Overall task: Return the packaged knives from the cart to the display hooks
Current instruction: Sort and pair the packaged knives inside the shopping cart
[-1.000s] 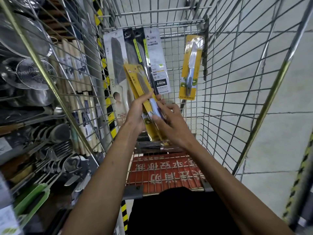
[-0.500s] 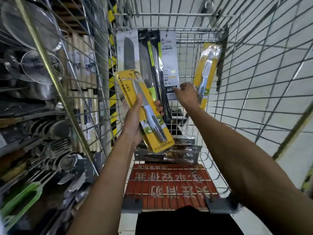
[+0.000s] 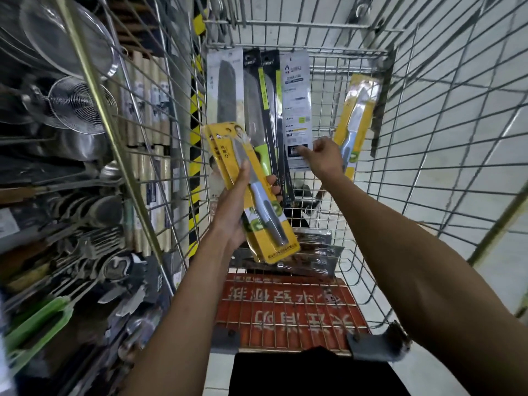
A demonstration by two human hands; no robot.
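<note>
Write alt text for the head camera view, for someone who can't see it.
A person's left hand grips yellow-carded knife packs in a wire cart, while the right hand reaches toward more packaged knives leaning against its far end. Metal strainers and utensils crowd the left side.

Packed along the left, open shelf tiers of steel kitchenware. At the shelf's top end, a large fine-mesh strainer, and just below it a spiral wire skimmer in front of a steel pot. Further down, ladles lying side by side, then forks and other flatware, blurred. At the shelf's bottom left corner, a green plastic tray. Toward the shelf's right edge, upright pale wooden cylinders with small labels, ranked in rows. Beside those, a yellow-and-black striped post. Off to the right, pale tiled floor with dark joints.
</note>
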